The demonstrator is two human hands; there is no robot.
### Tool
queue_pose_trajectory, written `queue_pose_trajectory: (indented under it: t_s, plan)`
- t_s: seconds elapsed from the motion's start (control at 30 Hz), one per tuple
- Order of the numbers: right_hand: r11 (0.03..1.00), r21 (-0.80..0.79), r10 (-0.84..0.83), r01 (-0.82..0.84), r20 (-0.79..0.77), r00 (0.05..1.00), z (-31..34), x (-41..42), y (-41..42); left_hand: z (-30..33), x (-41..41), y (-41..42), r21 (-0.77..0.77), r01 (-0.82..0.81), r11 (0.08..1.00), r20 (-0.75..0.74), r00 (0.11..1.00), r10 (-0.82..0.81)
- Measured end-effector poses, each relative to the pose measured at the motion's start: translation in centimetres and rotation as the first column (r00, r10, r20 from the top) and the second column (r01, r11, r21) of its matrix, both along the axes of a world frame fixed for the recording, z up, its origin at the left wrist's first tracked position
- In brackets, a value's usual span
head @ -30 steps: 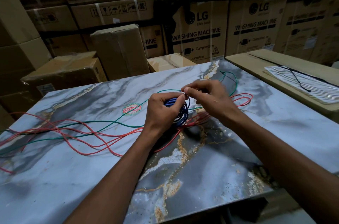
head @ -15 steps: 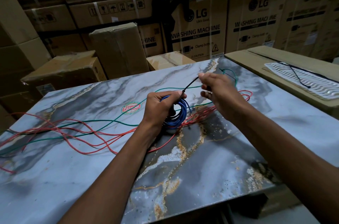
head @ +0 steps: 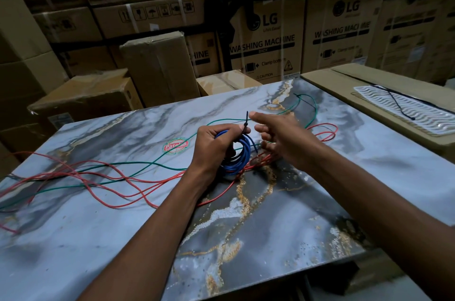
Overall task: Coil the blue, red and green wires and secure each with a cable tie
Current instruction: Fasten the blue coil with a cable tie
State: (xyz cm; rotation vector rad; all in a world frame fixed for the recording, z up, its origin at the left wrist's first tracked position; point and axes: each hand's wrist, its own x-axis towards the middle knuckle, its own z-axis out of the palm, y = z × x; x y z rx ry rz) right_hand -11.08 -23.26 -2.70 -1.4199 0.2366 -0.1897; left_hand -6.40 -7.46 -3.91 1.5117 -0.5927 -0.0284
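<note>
My left hand [head: 214, 145] grips the coiled blue wire [head: 240, 158] just above the marble table [head: 270, 226]. A black cable tie [head: 246, 121] wraps the coil's top, its short tail sticking up. My right hand [head: 278, 135] hovers beside the coil with fingers spread and holds nothing. The red wire [head: 103, 182] lies loose in long loops across the table's left and under my hands. The green wire [head: 128, 166] runs uncoiled from the left edge to the far right corner.
A round red-green sticker [head: 175, 146] marks the table centre. More black cable ties [head: 394, 101] lie on a white ribbed mat [head: 418, 116] atop a cardboard box at the right. Stacked cartons [head: 266, 37] stand behind the table.
My right hand pulled the tie's tail up and to the right, then let go and opened. The left hand kept its grip on the blue coil.
</note>
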Motion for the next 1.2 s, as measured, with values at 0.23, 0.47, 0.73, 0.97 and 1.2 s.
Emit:
queue_pose_trajectory:
  t_s: [0.23,0.47,0.73,0.97,1.2]
  plan:
    - [0.997,0.074,0.021,-0.023,0.023,1.0,0.5,-0.1,0.5,-0.1,0.3,-0.1,-0.004,-0.016,1.0,-0.007,1.0,0.016]
    - [0.999,-0.017,0.044,-0.042,0.185,0.982,0.7,-0.3,1.3,0.1,0.5,-0.6,-0.131,-0.167,0.977,-0.183,0.973,0.142]
    - [0.995,-0.089,-0.008,0.036,0.298,0.955,0.3,-0.8,1.8,0.4,0.7,-1.0,-0.161,-0.339,0.927,-0.338,0.901,0.27]
    - [0.929,-0.319,0.01,0.186,0.525,0.851,0.1,-1.4,2.4,0.1,1.1,-0.8,-0.092,-0.463,0.882,-0.228,0.872,0.434]
    - [0.934,-0.358,0.18,0.0,0.468,0.865,0.5,-1.8,2.4,-0.3,1.0,-0.8,-0.051,-0.489,0.871,-0.189,0.861,0.473]
